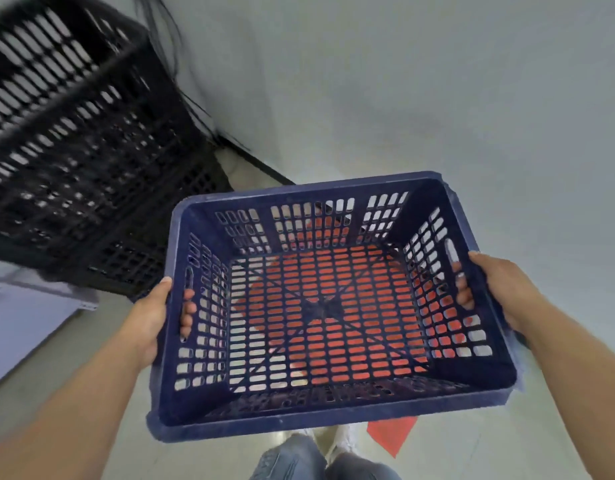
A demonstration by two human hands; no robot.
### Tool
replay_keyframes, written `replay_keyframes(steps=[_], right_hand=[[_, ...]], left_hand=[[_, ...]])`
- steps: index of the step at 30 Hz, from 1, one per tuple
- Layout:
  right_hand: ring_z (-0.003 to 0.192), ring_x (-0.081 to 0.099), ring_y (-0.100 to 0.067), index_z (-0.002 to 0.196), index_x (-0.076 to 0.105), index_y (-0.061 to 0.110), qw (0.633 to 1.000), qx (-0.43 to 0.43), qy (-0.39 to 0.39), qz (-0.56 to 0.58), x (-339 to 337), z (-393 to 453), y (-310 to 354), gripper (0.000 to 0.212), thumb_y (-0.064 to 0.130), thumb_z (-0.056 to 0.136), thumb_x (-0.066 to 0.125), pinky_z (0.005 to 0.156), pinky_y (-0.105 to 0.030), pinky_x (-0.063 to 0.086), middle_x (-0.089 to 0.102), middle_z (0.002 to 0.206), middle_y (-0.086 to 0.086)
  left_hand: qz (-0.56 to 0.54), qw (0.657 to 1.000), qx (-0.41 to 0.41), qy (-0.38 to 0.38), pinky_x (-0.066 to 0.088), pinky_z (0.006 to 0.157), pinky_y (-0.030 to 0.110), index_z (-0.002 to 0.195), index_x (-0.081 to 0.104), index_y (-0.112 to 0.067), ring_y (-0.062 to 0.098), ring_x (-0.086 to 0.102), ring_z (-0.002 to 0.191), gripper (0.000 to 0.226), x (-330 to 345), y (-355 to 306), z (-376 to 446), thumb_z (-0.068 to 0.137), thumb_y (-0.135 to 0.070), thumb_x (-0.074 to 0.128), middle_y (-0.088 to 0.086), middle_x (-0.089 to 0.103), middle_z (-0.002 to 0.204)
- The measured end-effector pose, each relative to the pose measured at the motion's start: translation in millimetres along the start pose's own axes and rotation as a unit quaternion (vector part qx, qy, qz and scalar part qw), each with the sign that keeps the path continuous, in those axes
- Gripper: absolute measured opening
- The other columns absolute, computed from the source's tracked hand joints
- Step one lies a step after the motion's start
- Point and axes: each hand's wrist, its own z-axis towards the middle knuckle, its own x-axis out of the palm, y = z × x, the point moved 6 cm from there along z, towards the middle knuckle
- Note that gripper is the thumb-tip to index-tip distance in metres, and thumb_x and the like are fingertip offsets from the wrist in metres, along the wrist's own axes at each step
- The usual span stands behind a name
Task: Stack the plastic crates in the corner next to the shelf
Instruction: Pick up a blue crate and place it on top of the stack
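Observation:
I hold a dark blue perforated plastic crate (328, 415) in front of me, above the floor and level, its open side up. My left hand (153, 315) grips its left handle slot, fingers curled through the slot. My right hand (496, 289) grips the right handle slot the same way. A stack of black perforated crates (77, 161) stands at the upper left, against the wall corner, blurred. The blue crate is apart from the black stack, to its right and nearer to me.
A pale shelf edge (39, 306) lies at the left, below the black stack. A red floor marking (390, 434) shows under and through the blue crate. Grey wall (403, 81) fills the back. My jeans-clad legs (299, 459) are at the bottom. Dark cables (191, 98) hang along the wall.

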Motion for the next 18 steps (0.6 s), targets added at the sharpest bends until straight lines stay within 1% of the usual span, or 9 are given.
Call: replay_keyframes(steps=[1,3,4,6,9,11,14,18], right_hand=[[0.046,0.052,-0.027,0.094,0.059,0.000,1.000,-0.013,0.013,-0.012,5,-8,16,0.035,0.026,0.100,0.036,0.046,-0.032,0.044,0.055,0.064,-0.014],[0.042,0.058,-0.024,0.094,0.060,-0.003,0.999,-0.033,0.035,-0.018,16,-21,46,0.035,0.022,0.100,0.036,0.041,-0.029,0.049,0.060,0.063,-0.015],[0.042,0.061,-0.023,0.095,0.060,-0.005,0.998,-0.040,0.048,-0.013,23,-27,60,0.035,0.021,0.099,0.036,0.041,-0.028,0.051,0.062,0.064,-0.017],[0.046,0.064,-0.025,0.098,0.060,-0.008,0.995,-0.053,0.081,-0.008,38,-40,89,0.035,0.019,0.099,0.038,0.043,-0.030,0.054,0.065,0.066,-0.019],[0.051,0.067,-0.026,0.099,0.060,-0.008,0.987,-0.073,0.142,-0.011,60,-59,131,0.036,0.020,0.100,0.037,0.047,-0.031,0.056,0.069,0.069,-0.020],[0.056,0.069,-0.027,0.102,0.059,-0.008,0.978,-0.091,0.187,-0.017,73,-70,155,0.039,0.023,0.100,0.035,0.050,-0.031,0.058,0.071,0.075,-0.022],[0.059,0.070,-0.025,0.103,0.060,-0.008,0.964,-0.132,0.228,-0.020,91,-86,191,0.040,0.024,0.100,0.036,0.052,-0.029,0.059,0.071,0.082,-0.023],[0.056,0.069,-0.021,0.100,0.061,-0.006,0.945,-0.189,0.265,-0.025,116,-110,240,0.041,0.026,0.099,0.036,0.049,-0.026,0.057,0.074,0.078,-0.017]], left_hand=[[-0.009,1.000,0.000,0.000,0.044,0.040,0.022,0.085,0.059,-0.009,0.015,0.050,0.043,0.046,-13,-6,-12,0.098,-0.044,0.034,0.004,0.058,0.058],[-0.017,1.000,0.006,0.001,0.046,0.050,0.031,0.089,0.060,-0.006,0.020,0.052,0.053,0.042,-39,-19,-36,0.099,-0.039,0.035,0.007,0.060,0.062],[-0.024,1.000,0.011,0.002,0.046,0.053,0.032,0.091,0.060,-0.005,0.021,0.054,0.053,0.040,-52,-26,-48,0.099,-0.037,0.036,0.007,0.062,0.060],[-0.038,0.999,0.025,0.001,0.049,0.052,0.031,0.093,0.060,-0.003,0.018,0.058,0.048,0.039,-78,-40,-70,0.099,-0.033,0.036,0.007,0.064,0.057],[-0.063,0.997,0.047,-0.010,0.053,0.045,0.025,0.096,0.060,-0.002,0.017,0.062,0.046,0.039,-115,-56,-100,0.100,-0.031,0.035,0.009,0.067,0.060],[-0.068,0.995,0.069,-0.013,0.054,0.045,0.025,0.098,0.060,-0.001,0.017,0.064,0.047,0.039,-134,-66,-121,0.100,-0.030,0.034,0.010,0.069,0.062],[-0.072,0.992,0.105,-0.018,0.056,0.049,0.026,0.100,0.060,0.000,0.018,0.065,0.050,0.039,-160,-78,-150,0.099,-0.030,0.035,0.011,0.071,0.067],[-0.106,0.984,0.137,-0.036,0.055,0.048,0.025,0.102,0.059,0.000,0.016,0.063,0.050,0.040,-190,-95,-181,0.098,-0.034,0.037,0.010,0.070,0.068]])
